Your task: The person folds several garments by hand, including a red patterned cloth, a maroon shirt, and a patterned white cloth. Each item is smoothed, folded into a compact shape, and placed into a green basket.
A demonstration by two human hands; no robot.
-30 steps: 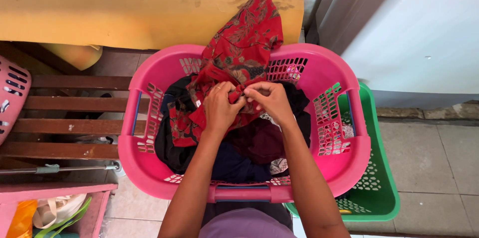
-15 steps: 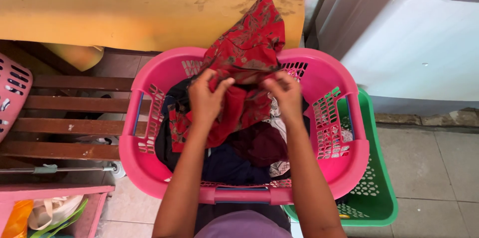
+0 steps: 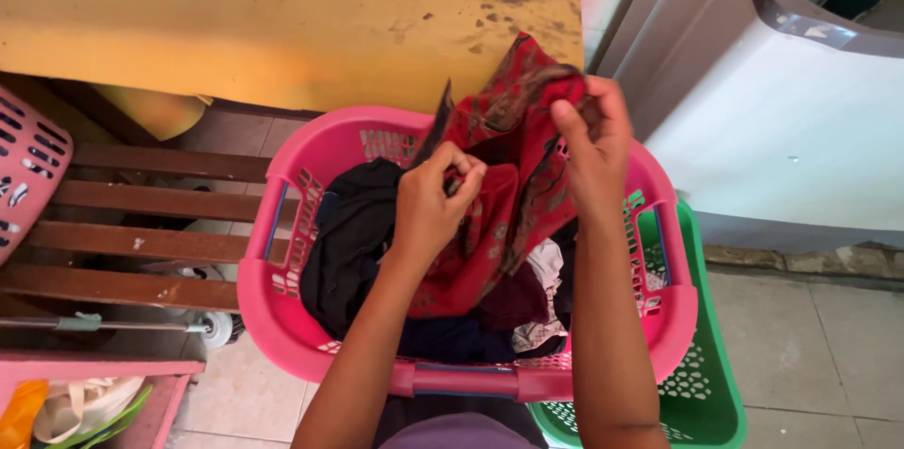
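The red patterned cloth (image 3: 508, 185) now hangs higher over the middle of the pink laundry basket (image 3: 282, 308) than it did a second ago, when it lay bunched low on the pile with both hands close together at its centre; since then the hands have drawn apart and upward, so the garment is being lifted free of the other clothes and opened out. It is a soft red fabric with a darker printed pattern, creased and folded on itself, its lower end still trailing into the basket. The right hand (image 3: 593, 143), at centre right of the frame, pinches the upper edge between thumb and fingers; the left hand (image 3: 435, 209), lower and just left of centre, is closed in a loose fist on a fold. Beneath lie black clothing (image 3: 353, 232) and a bit of white cloth (image 3: 546, 265). A green basket (image 3: 706, 383) sits under the pink one at lower right, a wooden bench (image 3: 141, 242) at left, a yellow surface (image 3: 282, 16) above.
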